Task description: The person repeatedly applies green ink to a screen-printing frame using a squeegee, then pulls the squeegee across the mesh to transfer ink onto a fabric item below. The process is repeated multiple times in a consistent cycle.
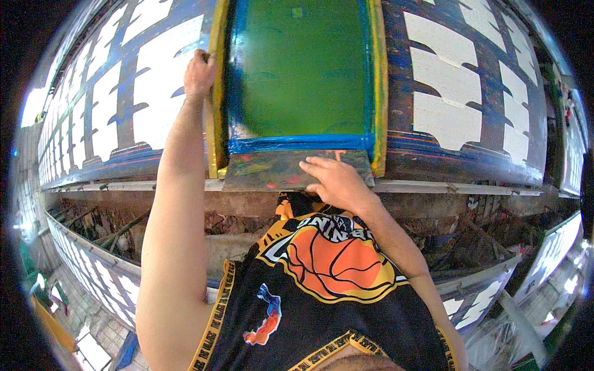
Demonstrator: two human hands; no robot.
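Note:
A screen-printing frame with yellow bars lies across the table in front of me. Its green mesh is bordered by blue tape. My left hand is closed at the frame's left bar, its fingertips partly hidden. Along the near end of the frame sits a dark, paint-stained board. On that board rests my right hand, fingers stretched out and nothing seen in its grasp. White cut fabric pieces lie flat to the left of the frame, and more white pieces lie to its right.
The long dark table has a metal rail along its near edge, close to my body. Below and behind it is a cluttered gap. Another table with white pieces stands behind me, with tiled floor at the left.

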